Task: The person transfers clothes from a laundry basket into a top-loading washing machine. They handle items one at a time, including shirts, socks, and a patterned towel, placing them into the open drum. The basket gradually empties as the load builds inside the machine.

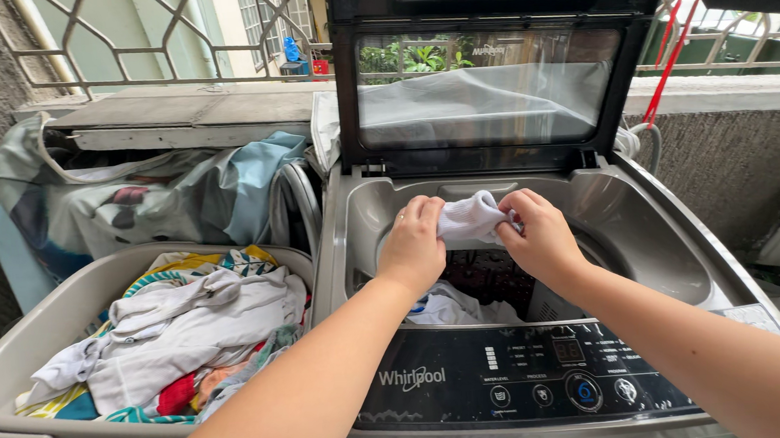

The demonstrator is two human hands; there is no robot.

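Head view: left hand (pixel 413 245) and right hand (pixel 542 236) both pinch a white sock (pixel 470 218) between them, stretched sideways, above the open washer (pixel 685 253) drum; basket (pixel 16 364) sits left.

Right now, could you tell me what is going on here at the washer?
A person stands at a top-loading washer with its lid raised. The left hand and right hand together grip a small white cloth above the open drum, where more laundry lies. To the left sits a basket piled with mixed clothes.
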